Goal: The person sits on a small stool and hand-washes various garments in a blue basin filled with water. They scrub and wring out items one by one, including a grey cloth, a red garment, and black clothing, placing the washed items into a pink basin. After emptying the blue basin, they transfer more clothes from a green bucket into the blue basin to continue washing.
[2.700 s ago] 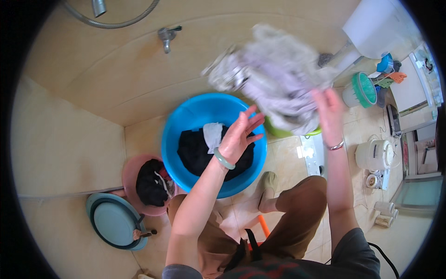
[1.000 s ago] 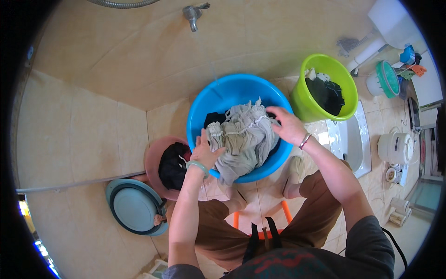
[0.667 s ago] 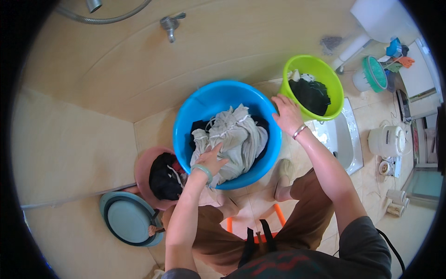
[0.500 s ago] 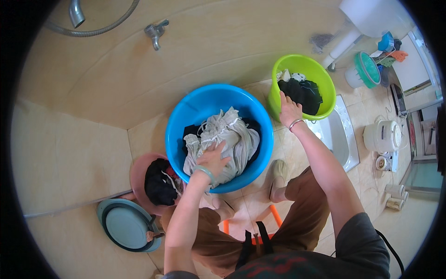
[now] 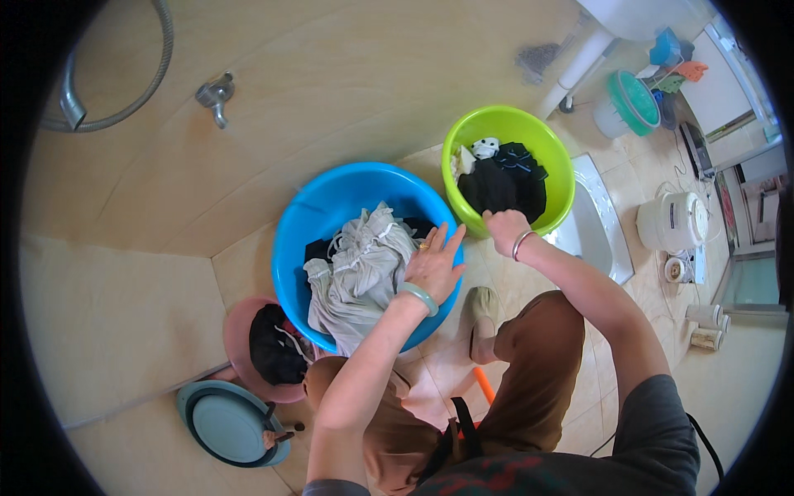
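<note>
My right hand [image 5: 507, 231] is closed at the near rim of a lime-green tub [image 5: 556, 136]; its fingers curl over the rim beside black clothing [image 5: 496, 183]. A white, dark-spotted cloth [image 5: 485, 148] also lies in that tub. My left hand [image 5: 436, 264], with a pale green bangle at the wrist, is open with fingers spread above the right side of a large blue basin [image 5: 289, 215]. Beside it, light grey fabric [image 5: 360, 269] with a gathered drawstring edge is heaped in the basin, over darker cloth.
A pink basin [image 5: 240, 331] with dark clothes stands at the left, near stacked grey-green basins [image 5: 227, 426]. A white squat-toilet pan [image 5: 608, 219] lies right of the green tub. A white lidded bucket [image 5: 666, 221] stands farther right. A tap [image 5: 217, 97] sticks out of the wall.
My left hand has lifted off the grey fabric and moved right, to the basin's right side. The right hand has gone from outstretched fingers to a closed grip, and the green tub sits slightly nearer.
</note>
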Motion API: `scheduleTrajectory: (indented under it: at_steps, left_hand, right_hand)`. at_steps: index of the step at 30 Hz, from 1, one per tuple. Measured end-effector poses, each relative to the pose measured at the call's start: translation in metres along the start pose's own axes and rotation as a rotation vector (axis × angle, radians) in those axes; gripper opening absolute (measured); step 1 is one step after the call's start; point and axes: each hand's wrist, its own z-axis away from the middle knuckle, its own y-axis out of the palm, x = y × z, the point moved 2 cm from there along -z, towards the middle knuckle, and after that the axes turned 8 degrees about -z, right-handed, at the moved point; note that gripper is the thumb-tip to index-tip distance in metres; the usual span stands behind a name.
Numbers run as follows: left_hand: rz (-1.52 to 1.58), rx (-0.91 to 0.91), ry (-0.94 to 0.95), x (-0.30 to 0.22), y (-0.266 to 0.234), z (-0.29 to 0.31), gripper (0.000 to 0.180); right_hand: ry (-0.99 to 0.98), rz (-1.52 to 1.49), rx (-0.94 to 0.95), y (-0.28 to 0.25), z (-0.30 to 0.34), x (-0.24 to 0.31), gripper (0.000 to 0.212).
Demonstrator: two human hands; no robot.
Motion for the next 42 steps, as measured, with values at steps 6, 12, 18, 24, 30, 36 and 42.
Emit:
scheduleTrajectory:
  at_steps: [6,12,18,24,30,36,42]
  left_hand:
    - [-0.063,0.004,0.052,-0.013,0.018,-0.021,0.058]
    - [-0.054,0.092,-0.004,-0.016,0.016,-0.018,0.058]
    - [-0.05,0.077,-0.027,0.0,0.009,-0.002,0.057]
    - [0.035,0.152,-0.056,-0.001,0.004,-0.003,0.056]
    - [0.143,0.073,-0.097,0.0,-0.004,0.002,0.057]
    - [0.563,0.112,-0.192,0.004,-0.013,0.004,0.063]
    - [1.965,0.117,-0.16,0.012,-0.059,0.02,0.085]
  right_hand:
    - [-0.071,-0.219,0.4,-0.015,-0.011,-0.012,0.043]
    - [0.319,-1.109,0.329,-0.008,-0.032,-0.046,0.067]
    - [0.329,-0.282,-0.137,0.026,-0.045,-0.048,0.078]
    - [0.306,-0.477,-0.379,0.043,-0.049,-0.069,0.031]
    - [0.433,-0.732,-0.771,-0.043,-0.011,-0.077,0.025]
    - [-0.132,-1.999,-0.804,-0.137,0.042,-0.041,0.027]
    - [-0.364,-1.799,-0.492,-0.163,0.036,0.046,0.047]
